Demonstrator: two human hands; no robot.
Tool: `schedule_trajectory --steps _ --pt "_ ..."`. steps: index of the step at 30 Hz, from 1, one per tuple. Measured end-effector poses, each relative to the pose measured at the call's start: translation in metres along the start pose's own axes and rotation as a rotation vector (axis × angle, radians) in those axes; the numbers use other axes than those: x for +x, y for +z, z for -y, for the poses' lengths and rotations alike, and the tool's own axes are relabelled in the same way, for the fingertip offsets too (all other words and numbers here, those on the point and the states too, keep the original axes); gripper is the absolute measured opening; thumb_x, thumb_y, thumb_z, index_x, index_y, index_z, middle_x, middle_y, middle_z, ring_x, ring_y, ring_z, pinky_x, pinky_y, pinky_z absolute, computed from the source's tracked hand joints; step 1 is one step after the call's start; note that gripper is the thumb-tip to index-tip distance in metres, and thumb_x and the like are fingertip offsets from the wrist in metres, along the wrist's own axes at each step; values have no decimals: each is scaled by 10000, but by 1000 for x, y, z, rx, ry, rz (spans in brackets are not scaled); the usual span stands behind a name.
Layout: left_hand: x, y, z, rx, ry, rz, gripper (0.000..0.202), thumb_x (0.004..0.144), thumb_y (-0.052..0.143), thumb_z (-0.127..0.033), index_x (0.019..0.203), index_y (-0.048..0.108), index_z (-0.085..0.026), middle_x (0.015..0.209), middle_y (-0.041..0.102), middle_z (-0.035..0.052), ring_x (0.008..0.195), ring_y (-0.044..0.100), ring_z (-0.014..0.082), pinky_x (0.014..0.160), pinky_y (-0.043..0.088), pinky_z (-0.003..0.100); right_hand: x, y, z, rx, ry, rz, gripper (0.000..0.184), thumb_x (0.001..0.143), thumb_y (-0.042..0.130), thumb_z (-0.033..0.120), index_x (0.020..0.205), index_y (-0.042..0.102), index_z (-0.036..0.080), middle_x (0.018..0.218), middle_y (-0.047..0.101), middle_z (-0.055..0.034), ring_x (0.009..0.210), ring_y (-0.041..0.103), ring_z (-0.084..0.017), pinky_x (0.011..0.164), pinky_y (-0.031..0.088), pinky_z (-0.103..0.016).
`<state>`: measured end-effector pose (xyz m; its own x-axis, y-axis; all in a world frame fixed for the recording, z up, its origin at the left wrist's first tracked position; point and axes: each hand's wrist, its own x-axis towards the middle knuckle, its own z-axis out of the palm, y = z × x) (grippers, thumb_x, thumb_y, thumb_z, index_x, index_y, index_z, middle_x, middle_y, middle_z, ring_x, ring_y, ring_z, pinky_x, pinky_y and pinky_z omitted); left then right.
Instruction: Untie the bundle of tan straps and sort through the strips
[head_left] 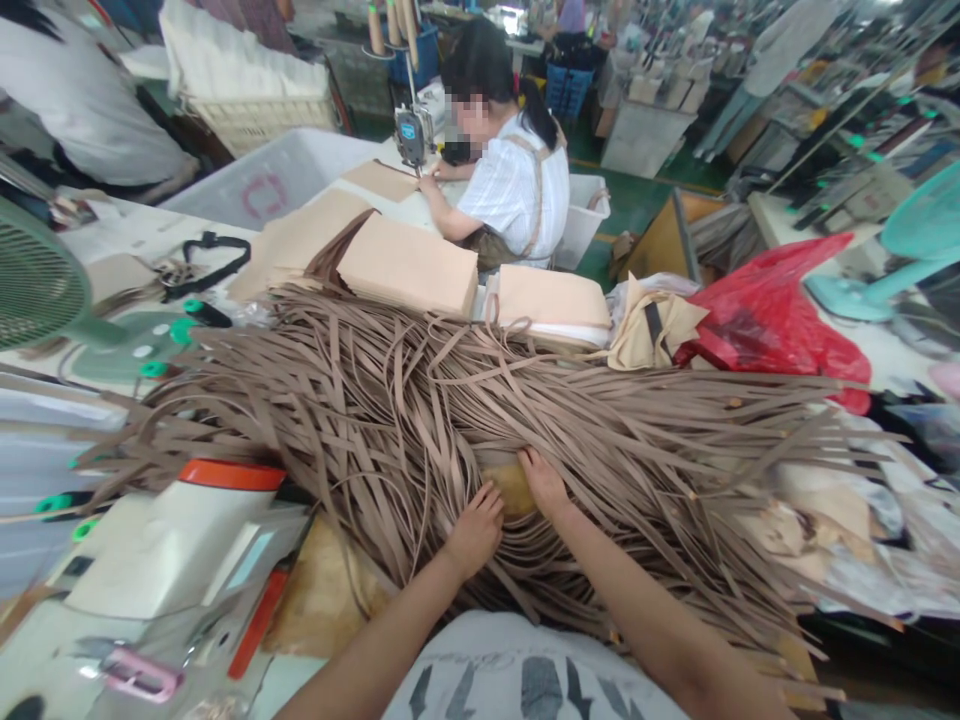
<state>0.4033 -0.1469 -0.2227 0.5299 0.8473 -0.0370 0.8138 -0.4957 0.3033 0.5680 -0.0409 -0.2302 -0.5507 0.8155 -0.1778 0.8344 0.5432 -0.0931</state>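
Note:
A broad heap of long, flat brown straps [645,420] spreads across the table before me. Near its middle the straps part around a patch of yellowish-brown board [511,490]. At the left edge of this gap, my left hand [478,532] is closed with bent fingers on some straps. On the other side, my right hand [546,485] is closed against the straps, its fingertips partly hidden among them. The two hands are a short distance apart.
A white machine with an orange top [232,475] stands left of the straps, near pink-handled snips [142,672]. Behind the heap lie stacks of beige panels [409,262] and a red plastic bag [780,310]. A co-worker [517,180] sits at a sewing machine [412,138].

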Motion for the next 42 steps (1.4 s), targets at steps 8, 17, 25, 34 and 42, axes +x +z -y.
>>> schedule_trajectory --steps 8,17,25,34,42 --pt "-3 1 -2 -23 -67 -8 93 811 556 -223 848 589 -144 867 579 66 885 503 211 978 345 381 -11 -4 2 -31 -40 6 208 892 377 87 995 536 171 999 577 -85 1012 508 -212 912 399 -324" --pt "-3 -2 -4 -23 -87 -6 87 816 538 -218 842 579 -145 882 581 66 903 503 216 990 313 375 -16 -3 6 -43 99 66 287 880 352 60 1117 474 166 1099 559 -101 810 590 -154 735 451 -271" --pt "-1 -11 -9 -2 -133 -14 465 808 441 -143 1264 425 -54 1203 516 139 1043 448 244 969 314 382 -26 -17 6 75 81 99 331 873 358 59 1126 508 210 1261 498 -78 1026 541 -175 904 397 -280" --pt "0 -14 -9 -18 -158 -3 498 788 472 -157 1272 436 -47 1146 530 130 1032 445 234 982 307 345 1 -24 -7 304 248 248 173 838 558 269 952 639 169 863 673 -69 856 622 -168 712 407 -218" --pt "0 -18 -11 6 -199 8 701 792 482 -165 1434 204 -135 1046 511 109 1000 461 238 932 344 357 -17 -22 7 453 285 360 417 879 466 444 648 642 147 607 629 -30 648 606 -137 536 337 -188"
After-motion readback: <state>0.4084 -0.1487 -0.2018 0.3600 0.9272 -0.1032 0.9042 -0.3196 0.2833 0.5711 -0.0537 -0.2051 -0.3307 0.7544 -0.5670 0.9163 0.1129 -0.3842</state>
